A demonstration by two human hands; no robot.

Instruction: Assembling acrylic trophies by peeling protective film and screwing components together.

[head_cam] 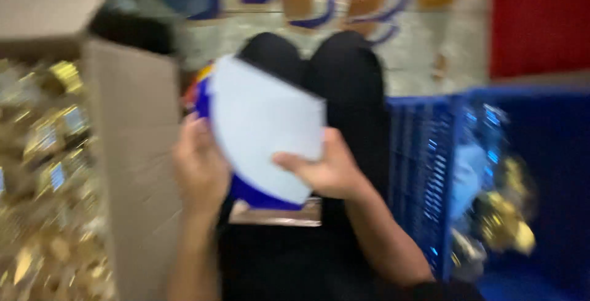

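The picture is blurred by motion. Both hands hold a flat white sheet with a blue rounded edge (pixel 261 132) over my lap, which is clad in black. My left hand (pixel 200 166) grips its left side. My right hand (pixel 329 169) pinches its lower right edge with the thumb on top. A flat brownish piece (pixel 276 213) lies on my lap just below the sheet.
An open cardboard box (pixel 132 153) at the left holds several shiny gold packets (pixel 49 172). A blue plastic crate (pixel 424 172) at the right contains gold and silvery wrapped items (pixel 498 215). Patterned floor lies ahead, with a red surface (pixel 541 21) at the top right.
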